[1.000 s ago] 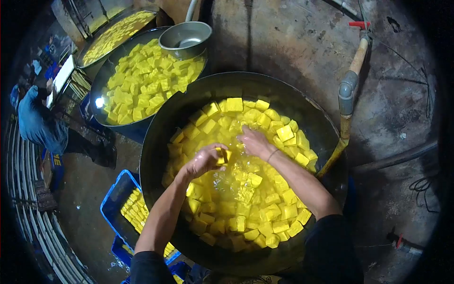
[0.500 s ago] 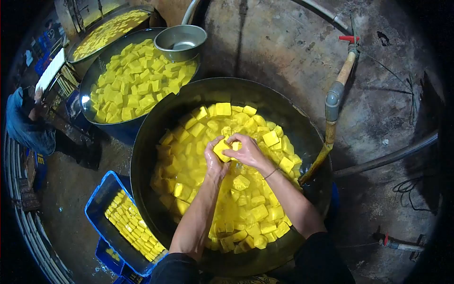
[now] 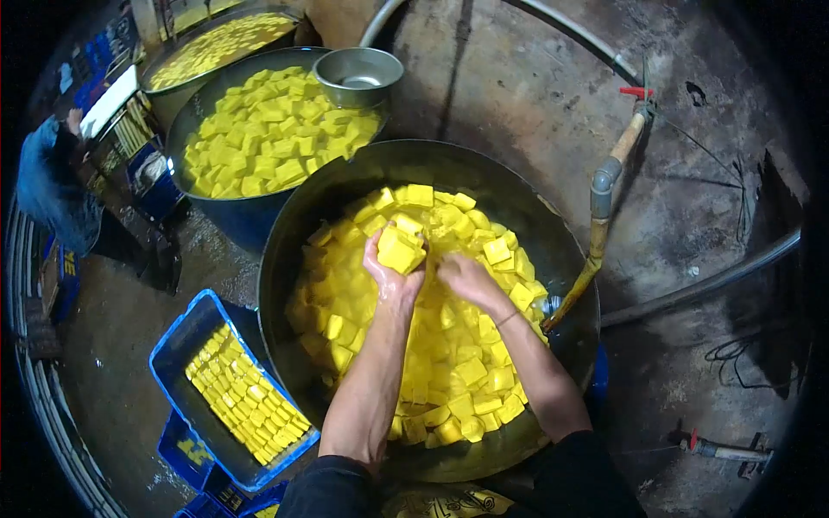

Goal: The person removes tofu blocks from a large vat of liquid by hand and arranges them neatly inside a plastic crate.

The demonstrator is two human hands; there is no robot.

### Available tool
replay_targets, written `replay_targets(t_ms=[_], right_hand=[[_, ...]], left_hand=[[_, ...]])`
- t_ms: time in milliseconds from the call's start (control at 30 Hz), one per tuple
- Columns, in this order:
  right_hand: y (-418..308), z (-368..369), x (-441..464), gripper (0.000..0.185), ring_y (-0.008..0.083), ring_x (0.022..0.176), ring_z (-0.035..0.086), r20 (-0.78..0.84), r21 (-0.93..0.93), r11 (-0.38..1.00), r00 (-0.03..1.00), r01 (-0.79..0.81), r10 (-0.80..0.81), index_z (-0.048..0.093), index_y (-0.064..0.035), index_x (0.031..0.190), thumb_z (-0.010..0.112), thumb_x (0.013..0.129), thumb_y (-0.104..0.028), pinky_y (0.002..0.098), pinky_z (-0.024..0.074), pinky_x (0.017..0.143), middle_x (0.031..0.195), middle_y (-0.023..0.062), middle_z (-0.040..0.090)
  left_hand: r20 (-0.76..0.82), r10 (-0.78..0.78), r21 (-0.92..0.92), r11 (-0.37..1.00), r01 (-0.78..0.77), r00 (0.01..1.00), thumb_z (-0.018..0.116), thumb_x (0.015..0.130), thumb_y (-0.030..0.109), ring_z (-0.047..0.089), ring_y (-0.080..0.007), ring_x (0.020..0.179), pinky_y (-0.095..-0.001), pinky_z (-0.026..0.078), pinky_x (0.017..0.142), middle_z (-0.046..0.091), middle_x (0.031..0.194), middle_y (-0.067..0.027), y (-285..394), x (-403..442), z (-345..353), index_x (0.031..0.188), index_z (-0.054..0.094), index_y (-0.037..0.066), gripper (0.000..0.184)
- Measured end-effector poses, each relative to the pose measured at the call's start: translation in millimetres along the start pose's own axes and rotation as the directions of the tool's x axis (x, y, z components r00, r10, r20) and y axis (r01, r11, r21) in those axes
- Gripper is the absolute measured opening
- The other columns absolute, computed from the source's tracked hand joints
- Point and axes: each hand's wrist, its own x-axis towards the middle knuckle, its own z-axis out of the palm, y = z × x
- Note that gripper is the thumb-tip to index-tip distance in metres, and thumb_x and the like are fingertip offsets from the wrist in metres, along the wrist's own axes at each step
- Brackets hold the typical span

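Note:
A large dark vat holds yellow liquid and many yellow blocks. My left hand is raised over the vat's middle, its fingers wrapped round a few yellow blocks stacked in the palm. Just to its right, my right hand reaches down at the surface of the liquid, apart from the left. Its fingertips are blurred and partly hidden, so I cannot make out whether they hold anything.
Behind on the left is a second vat of blocks with a metal bowl. A blue crate holds rows of blocks. A pipe enters the vat at right. A person stands far left.
Both hands came together over the vat around yellow blocks, then parted. My left hand now holds a stack of them, and my right hand has moved right and down to the liquid.

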Motion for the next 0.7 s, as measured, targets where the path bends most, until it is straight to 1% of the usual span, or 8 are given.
replay_targets(t_ms=[67,167,200,267,333,467,633,700], right_hand=[[-14.4,1.5,-33.5,0.056,0.0169,0.086,0.063,0.338,-0.040,0.958,0.898,-0.284,0.280,0.053,0.0023,0.130,0.068,0.085,-0.027,0.0295,0.0536,0.070,0.108,0.0127,0.065],[86.6,78.0,-12.7,0.053,0.0109,0.075,0.060,0.257,0.126,0.991,0.963,0.046,-0.077,0.054,0.0033,0.128,0.072,0.084,-0.020,0.0269,0.0495,0.056,0.100,0.0092,0.064],[64.1,70.5,-22.2,0.053,0.0109,0.075,0.060,0.270,0.126,0.990,0.958,0.061,-0.094,0.054,0.0033,0.128,0.072,0.084,-0.020,0.0269,0.0495,0.056,0.100,0.0092,0.064],[22.6,48.0,-45.7,0.052,0.0088,0.076,0.059,0.387,0.495,0.864,0.914,-0.097,-0.119,0.054,0.0032,0.127,0.073,0.084,-0.017,0.0252,0.0478,0.056,0.100,0.0087,0.065],[-4.2,46.1,-50.3,0.047,0.0082,0.077,0.059,0.447,0.501,0.846,0.891,-0.181,-0.074,0.055,0.0017,0.125,0.073,0.084,-0.013,0.0248,0.0480,0.059,0.100,0.0076,0.065],[-130.3,47.5,-95.6,0.047,0.0077,0.084,0.058,0.385,0.694,0.712,0.779,0.109,-0.494,0.059,-0.0010,0.122,0.078,0.081,-0.011,0.0233,0.0485,0.069,0.102,0.0025,0.064],[-266.6,91.0,-167.3,0.044,0.0084,0.095,0.060,0.374,0.551,0.750,0.695,0.366,-0.614,0.060,-0.0038,0.109,0.084,0.073,-0.014,0.0247,0.0473,0.074,0.104,0.0027,0.064],[-292.6,128.6,-178.2,0.040,0.0210,0.090,0.062,0.306,0.288,0.667,0.594,0.687,-0.744,0.063,-0.0042,0.099,0.084,0.070,-0.021,0.0323,0.0487,0.077,0.096,0.0089,0.062]], left_hand=[[0.154,0.036,-0.030,0.999,-0.032,0.987,0.053,0.088,0.034,0.059,-0.0303,0.096,-0.0484,0.051,0.083,0.064,0.104,-0.0123,17.7,-9.6,31.1,0.101,0.063,0.006,0.032],[0.284,0.079,-0.076,0.995,-0.060,0.956,0.056,0.088,0.039,0.059,-0.0326,0.100,-0.0501,0.050,0.089,0.064,0.104,-0.0131,53.5,-39.3,73.3,0.098,0.063,0.005,0.036],[0.368,0.095,-0.048,0.995,-0.083,0.925,0.057,0.087,0.038,0.059,-0.0330,0.100,-0.0508,0.049,0.089,0.064,0.104,-0.0137,69.5,-52.3,80.9,0.100,0.063,0.005,0.036],[0.530,0.073,0.023,0.995,-0.100,0.845,0.058,0.087,0.037,0.058,-0.0334,0.103,-0.0508,0.048,0.092,0.063,0.107,-0.0151,111.3,-75.7,84.2,0.103,0.064,0.004,0.038],[0.501,0.190,-0.039,0.980,-0.197,0.844,0.058,0.087,0.036,0.056,-0.0339,0.106,-0.0504,0.046,0.095,0.062,0.113,-0.0171,147.9,-109.8,88.5,0.107,0.064,0.003,0.039],[0.414,0.352,-0.069,0.931,-0.357,0.839,0.056,0.086,0.031,0.055,-0.0363,0.109,-0.0490,0.047,0.095,0.059,0.120,-0.0190,219.0,-158.9,48.9,0.113,0.064,0.005,0.038],[0.322,0.318,0.078,0.930,-0.359,0.892,0.048,0.087,0.037,0.062,-0.0356,0.094,-0.0475,0.052,0.085,0.064,0.109,-0.0172,263.7,-193.0,-73.5,0.118,0.061,0.010,0.042],[0.187,0.346,0.079,0.927,-0.366,0.919,0.049,0.087,0.035,0.063,-0.0325,0.093,-0.0451,0.053,0.084,0.065,0.107,-0.0162,260.3,-219.8,-97.7,0.115,0.061,0.009,0.039]])
